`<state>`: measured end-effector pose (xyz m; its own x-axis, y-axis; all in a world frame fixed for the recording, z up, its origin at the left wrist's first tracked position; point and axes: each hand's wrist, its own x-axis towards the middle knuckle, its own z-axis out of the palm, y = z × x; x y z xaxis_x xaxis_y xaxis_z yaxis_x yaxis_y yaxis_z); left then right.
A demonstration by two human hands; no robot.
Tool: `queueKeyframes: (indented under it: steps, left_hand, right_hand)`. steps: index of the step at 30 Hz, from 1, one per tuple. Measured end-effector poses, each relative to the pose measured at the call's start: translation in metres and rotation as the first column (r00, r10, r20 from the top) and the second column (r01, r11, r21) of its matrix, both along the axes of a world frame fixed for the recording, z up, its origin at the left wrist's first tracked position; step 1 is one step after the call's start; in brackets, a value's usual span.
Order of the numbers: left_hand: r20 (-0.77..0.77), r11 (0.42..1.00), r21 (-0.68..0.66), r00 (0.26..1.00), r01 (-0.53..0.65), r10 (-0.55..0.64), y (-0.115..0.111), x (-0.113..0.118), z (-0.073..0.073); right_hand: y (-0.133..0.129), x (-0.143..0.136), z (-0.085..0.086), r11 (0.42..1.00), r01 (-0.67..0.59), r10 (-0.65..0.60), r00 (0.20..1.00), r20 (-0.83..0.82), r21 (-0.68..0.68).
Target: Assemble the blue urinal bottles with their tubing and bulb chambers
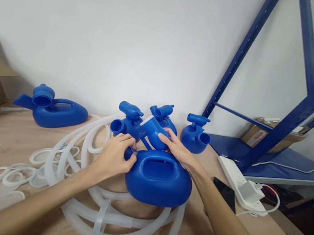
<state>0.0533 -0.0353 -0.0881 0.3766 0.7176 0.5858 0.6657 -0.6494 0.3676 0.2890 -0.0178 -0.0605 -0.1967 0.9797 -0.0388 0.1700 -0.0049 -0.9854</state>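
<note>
A blue plastic urinal bottle [158,187] with a moulded handle opening is in front of me, above coiled clear tubing. At its left end my left hand [117,152] is closed round a small blue spout, thumb and fingertips together. A blue curved funnel piece [155,132] with a white rim tilts up to the left behind the bottle. My right hand [177,147] grips its right side, thumb on top. Whether the funnel piece touches the bottle I cannot tell. Coils of translucent ribbed hose [85,212] lie beneath and left of the bottle.
More blue bottles with funnel tops stand behind, one at the left [61,113], one at the right [195,138]. Several clear rings and lids [17,175] lie at left. A power strip [233,175], dark phone-like slab [225,193] and blue shelf frame [288,116] are right.
</note>
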Motion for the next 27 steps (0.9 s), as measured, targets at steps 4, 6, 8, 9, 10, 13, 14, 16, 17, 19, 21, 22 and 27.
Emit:
queueKeyframes:
  steps: [4,6,8,9,10,13,14,16,17,19,21,22,27]
  left_hand:
    - [-0.069,0.998,-0.04,0.996,-0.052,0.049,-0.001,0.001,0.003]
    - [-0.102,0.999,-0.049,0.995,-0.008,0.003,-0.001,-0.002,0.009]
    - [-0.159,0.989,-0.102,0.979,0.109,-0.125,-0.001,-0.011,0.019]
    - [-0.189,0.973,-0.149,0.961,0.174,-0.201,0.0,-0.019,0.025]
    - [-0.216,0.952,-0.204,0.938,0.227,-0.27,0.002,-0.028,0.031]
    - [-0.288,0.895,-0.385,0.892,0.226,-0.349,0.013,-0.066,0.049]
    - [-0.324,0.879,-0.449,0.888,0.158,-0.326,0.019,-0.08,0.054]
    - [-0.418,0.835,-0.55,0.867,-0.004,-0.272,0.034,-0.105,0.057]
    - [-0.457,0.819,-0.57,0.854,-0.067,-0.249,0.042,-0.116,0.057]
    - [-0.518,0.817,-0.558,0.831,-0.149,-0.202,0.058,-0.132,0.051]
    - [-0.55,0.855,-0.487,0.824,-0.181,-0.139,0.071,-0.143,0.043]
    - [-0.555,0.877,-0.442,0.825,-0.189,-0.102,0.077,-0.146,0.038]
    - [-0.531,0.924,-0.286,0.845,-0.255,0.069,0.088,-0.159,0.032]
  right_hand:
    - [-0.003,-0.001,0.001,1.0,-0.017,0.017,1.0,-0.025,-0.009]
    - [-0.004,0.0,0.001,1.0,-0.016,0.015,0.999,-0.033,-0.017]
    - [-0.005,0.001,0.0,1.0,-0.008,0.007,0.999,-0.038,-0.027]
    - [-0.006,0.001,0.0,0.999,-0.005,0.004,0.999,-0.039,-0.034]
    - [-0.006,0.002,0.0,0.999,-0.005,0.003,0.999,-0.041,-0.042]
    - [-0.006,0.003,0.0,0.997,-0.003,0.0,0.999,-0.046,-0.074]
    - [-0.006,0.003,0.001,0.996,-0.003,-0.001,0.999,-0.046,-0.084]
    - [-0.006,0.004,0.002,0.995,-0.013,0.008,0.999,-0.052,-0.096]
    - [-0.006,0.003,0.002,0.995,-0.02,0.015,0.998,-0.057,-0.094]
    - [-0.007,0.003,0.003,0.996,-0.034,0.029,0.997,-0.069,-0.082]
    - [-0.008,0.003,0.003,0.997,-0.035,0.03,0.997,-0.07,-0.073]
    - [-0.008,0.003,0.003,0.997,-0.036,0.031,0.997,-0.067,-0.073]
    - [-0.01,0.002,0.003,0.997,-0.005,0.0,0.998,-0.064,-0.083]
